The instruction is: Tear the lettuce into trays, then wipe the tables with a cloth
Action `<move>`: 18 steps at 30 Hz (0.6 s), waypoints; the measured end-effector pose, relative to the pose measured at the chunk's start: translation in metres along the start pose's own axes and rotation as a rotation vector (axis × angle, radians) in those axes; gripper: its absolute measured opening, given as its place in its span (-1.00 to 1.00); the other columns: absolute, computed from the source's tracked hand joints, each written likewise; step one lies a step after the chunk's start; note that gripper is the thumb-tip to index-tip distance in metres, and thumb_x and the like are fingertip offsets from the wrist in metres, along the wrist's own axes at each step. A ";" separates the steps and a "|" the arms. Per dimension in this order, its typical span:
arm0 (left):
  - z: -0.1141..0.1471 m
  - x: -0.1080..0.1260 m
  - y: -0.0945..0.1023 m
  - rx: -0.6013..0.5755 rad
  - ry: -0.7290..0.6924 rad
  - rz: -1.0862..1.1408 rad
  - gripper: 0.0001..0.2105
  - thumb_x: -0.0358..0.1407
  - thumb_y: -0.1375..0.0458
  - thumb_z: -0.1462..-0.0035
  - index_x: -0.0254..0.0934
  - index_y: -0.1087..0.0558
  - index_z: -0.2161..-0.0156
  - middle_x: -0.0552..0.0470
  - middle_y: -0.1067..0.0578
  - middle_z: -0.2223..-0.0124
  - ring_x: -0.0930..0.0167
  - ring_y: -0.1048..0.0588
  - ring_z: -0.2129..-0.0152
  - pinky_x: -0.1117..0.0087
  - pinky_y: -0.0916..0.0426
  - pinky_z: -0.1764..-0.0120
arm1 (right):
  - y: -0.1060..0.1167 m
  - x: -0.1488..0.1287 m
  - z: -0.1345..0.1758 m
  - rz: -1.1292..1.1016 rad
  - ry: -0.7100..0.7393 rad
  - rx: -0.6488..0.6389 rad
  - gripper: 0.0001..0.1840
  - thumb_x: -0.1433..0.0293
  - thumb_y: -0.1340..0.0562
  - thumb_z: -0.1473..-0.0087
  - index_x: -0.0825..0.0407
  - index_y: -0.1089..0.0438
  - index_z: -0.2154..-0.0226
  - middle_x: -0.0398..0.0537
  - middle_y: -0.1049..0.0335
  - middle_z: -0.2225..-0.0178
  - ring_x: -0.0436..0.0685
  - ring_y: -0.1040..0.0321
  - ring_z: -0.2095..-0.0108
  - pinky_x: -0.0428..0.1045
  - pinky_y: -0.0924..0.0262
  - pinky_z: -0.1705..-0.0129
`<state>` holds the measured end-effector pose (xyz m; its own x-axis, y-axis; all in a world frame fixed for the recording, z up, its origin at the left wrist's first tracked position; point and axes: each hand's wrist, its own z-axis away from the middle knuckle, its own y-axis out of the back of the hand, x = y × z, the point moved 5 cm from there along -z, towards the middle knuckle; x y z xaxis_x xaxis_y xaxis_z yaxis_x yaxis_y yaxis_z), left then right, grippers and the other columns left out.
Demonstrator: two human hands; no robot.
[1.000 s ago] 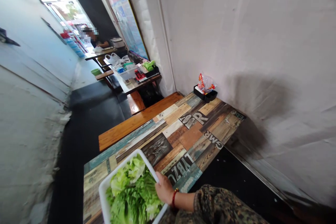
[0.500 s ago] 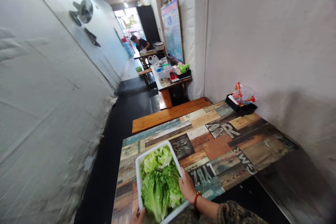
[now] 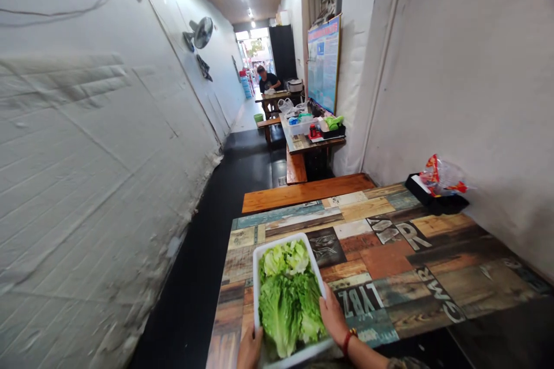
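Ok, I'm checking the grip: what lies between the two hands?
A white tray holding lettuce lies between the left hand and right hand, as the head view shows.

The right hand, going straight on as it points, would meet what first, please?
The right hand would first meet the white tray, whose rim it touches; the lettuce probably comes next, depth being unclear.

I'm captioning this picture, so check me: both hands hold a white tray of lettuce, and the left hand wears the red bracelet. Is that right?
One slip: the right hand, not the left hand, wears the red bracelet, as the head view shows. Both hands do hold the white tray of lettuce.
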<state>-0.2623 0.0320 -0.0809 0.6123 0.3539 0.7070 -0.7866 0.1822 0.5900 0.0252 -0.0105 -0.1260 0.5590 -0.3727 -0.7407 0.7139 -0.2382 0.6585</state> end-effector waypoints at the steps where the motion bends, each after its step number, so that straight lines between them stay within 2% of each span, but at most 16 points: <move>1: -0.001 -0.004 0.002 -0.023 -0.006 0.046 -0.73 -0.13 -0.04 0.16 -0.17 -0.47 0.37 -0.07 -0.62 0.31 0.16 -0.57 0.20 0.31 -0.44 0.12 | -0.005 -0.001 0.002 -0.011 -0.012 -0.001 -0.43 0.42 0.07 -0.13 0.08 -0.15 -0.19 0.19 -0.30 -0.12 0.22 -0.20 -0.18 0.12 -0.12 -0.21; 4: 0.001 -0.010 0.015 -0.017 0.009 0.085 -0.70 -0.11 -0.03 0.21 -0.17 -0.47 0.36 -0.09 -0.62 0.31 0.09 -0.57 0.20 0.22 -0.44 0.12 | -0.020 -0.006 0.011 -0.029 -0.034 -0.009 -0.44 0.38 0.04 -0.13 0.08 -0.13 -0.19 0.20 -0.29 -0.11 0.25 -0.20 -0.18 0.15 -0.10 -0.21; 7: 0.010 -0.008 0.029 0.028 -0.005 0.023 -0.70 -0.15 -0.08 0.26 -0.15 -0.48 0.35 -0.05 -0.61 0.23 0.08 -0.51 0.07 0.24 -0.42 0.06 | -0.021 -0.016 0.020 -0.053 0.004 -0.044 -0.45 0.36 0.02 -0.11 0.08 -0.16 -0.16 0.21 -0.31 -0.08 0.26 -0.21 -0.17 0.15 -0.10 -0.21; 9: 0.016 -0.009 0.034 0.034 -0.002 -0.005 -0.69 -0.17 -0.10 0.26 -0.14 -0.49 0.31 -0.03 -0.60 0.17 0.09 -0.47 0.00 0.26 -0.40 0.02 | -0.010 -0.024 0.024 -0.089 0.028 -0.038 -0.46 0.33 0.00 -0.10 0.07 -0.20 -0.14 0.21 -0.31 -0.08 0.25 -0.23 -0.15 0.14 -0.12 -0.20; 14: 0.027 -0.027 0.033 0.005 0.052 0.012 -0.54 -0.16 -0.12 0.23 -0.25 -0.46 0.14 -0.11 -0.55 0.01 0.11 -0.43 -0.05 0.27 -0.33 -0.07 | 0.046 -0.056 0.023 -0.297 0.048 0.040 -0.46 0.21 -0.09 -0.05 0.06 -0.31 -0.06 0.16 -0.31 -0.10 0.26 -0.24 -0.13 0.15 -0.08 -0.21; 16: 0.032 -0.032 0.028 0.010 0.045 0.037 -0.45 -0.15 -0.12 0.24 -0.33 -0.43 0.07 -0.18 -0.50 -0.04 0.11 -0.37 -0.10 0.28 -0.27 -0.13 | 0.060 -0.075 0.022 -0.448 -0.001 -0.042 -0.43 0.13 -0.15 -0.01 0.07 -0.35 -0.02 0.16 -0.37 -0.05 0.27 -0.32 -0.06 0.13 -0.18 -0.13; 18: 0.036 -0.034 0.020 0.025 0.036 0.075 -0.36 -0.15 -0.12 0.26 -0.41 -0.38 0.00 -0.25 -0.45 -0.10 0.10 -0.32 -0.15 0.29 -0.23 -0.16 | 0.063 -0.096 0.025 -0.600 -0.052 -0.194 -0.39 0.06 -0.17 0.00 0.06 -0.34 -0.03 0.15 -0.41 0.00 0.25 -0.41 0.05 0.10 -0.30 0.04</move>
<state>-0.2961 -0.0094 -0.0786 0.5480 0.3989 0.7353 -0.8277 0.1309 0.5458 0.0060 -0.0121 -0.0106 0.0196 -0.2690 -0.9629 0.9630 -0.2540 0.0905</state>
